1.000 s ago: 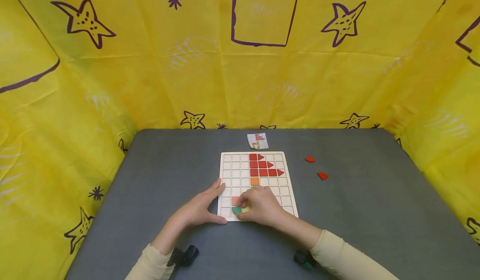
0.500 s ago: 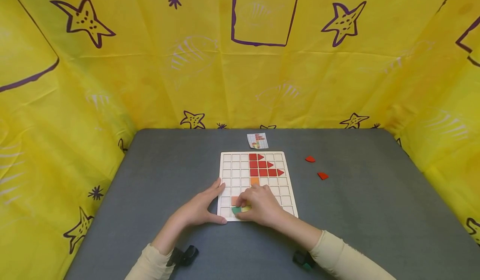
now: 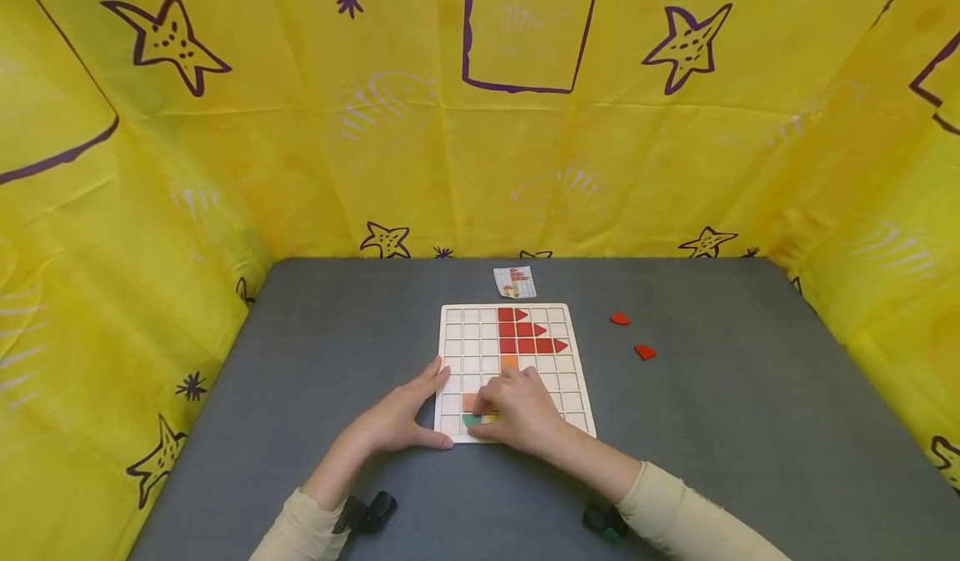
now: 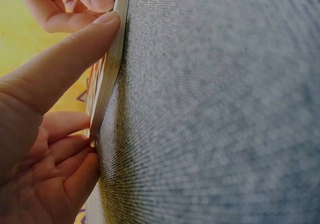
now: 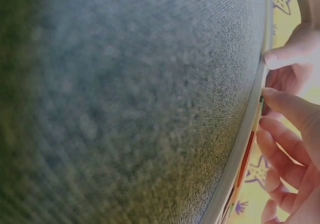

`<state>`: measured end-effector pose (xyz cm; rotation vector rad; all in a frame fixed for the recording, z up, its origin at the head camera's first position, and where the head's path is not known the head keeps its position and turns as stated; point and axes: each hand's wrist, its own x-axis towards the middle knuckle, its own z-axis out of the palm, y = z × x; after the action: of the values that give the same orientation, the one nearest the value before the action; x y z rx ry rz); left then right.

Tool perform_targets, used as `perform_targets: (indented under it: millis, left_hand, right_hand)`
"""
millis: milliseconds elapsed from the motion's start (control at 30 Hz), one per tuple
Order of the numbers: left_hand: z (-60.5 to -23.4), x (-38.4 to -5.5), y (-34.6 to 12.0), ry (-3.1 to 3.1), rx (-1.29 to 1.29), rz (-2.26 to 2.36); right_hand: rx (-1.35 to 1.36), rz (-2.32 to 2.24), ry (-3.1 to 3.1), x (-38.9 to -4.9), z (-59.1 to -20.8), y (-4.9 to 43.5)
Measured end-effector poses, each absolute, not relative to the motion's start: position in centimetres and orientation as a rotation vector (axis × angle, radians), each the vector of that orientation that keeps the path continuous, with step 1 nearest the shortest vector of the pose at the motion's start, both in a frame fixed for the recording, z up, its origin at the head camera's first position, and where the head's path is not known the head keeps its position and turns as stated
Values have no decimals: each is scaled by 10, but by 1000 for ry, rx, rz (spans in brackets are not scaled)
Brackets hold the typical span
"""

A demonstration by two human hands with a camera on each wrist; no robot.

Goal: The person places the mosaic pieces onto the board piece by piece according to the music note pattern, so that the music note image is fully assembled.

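Observation:
A wooden grid board [image 3: 457,340] lies on the table in the head view. My left hand [image 3: 401,419] rests against its left side, fingers extended along the edge and thumb at the near corner. In the left wrist view the thumb [image 4: 95,36] touches the board's rim. My right hand [image 3: 521,411] is over the board's lower part, thumb and fingertips pinching a green rounded tile [image 3: 471,420] in the bottom row. A yellow tile [image 3: 491,418] beside it is partly hidden by that hand. A salmon-coloured tile [image 3: 469,401] and an orange tile [image 3: 509,363] sit in cells above.
Red square and triangle tiles [image 3: 527,345] fill parts of the board's top rows. Two loose red rounded tiles [image 3: 619,319] lie on the table to the right. A small pattern card [image 3: 515,282] lies beyond the board. Yellow cloth [image 3: 480,152] hangs behind the grey table [image 3: 337,319].
The green tile has shifted slightly left and settled into its cell, the right thumb moving a little with it. The left hand and board have stayed still.

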<state>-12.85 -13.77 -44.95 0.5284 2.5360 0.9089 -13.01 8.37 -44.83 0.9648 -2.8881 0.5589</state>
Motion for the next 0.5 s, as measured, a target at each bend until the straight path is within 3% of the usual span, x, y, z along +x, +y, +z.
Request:
perform_targets:
  millis: [300, 500]
  left_hand:
    - [-451, -130, -137, 2544, 529, 893]
    - [-452, -129, -136, 2538, 498, 895]
  right_hand:
    - [945, 654, -2880, -131, -448, 91]
    - [761, 999, -2874, -137, -449, 110]
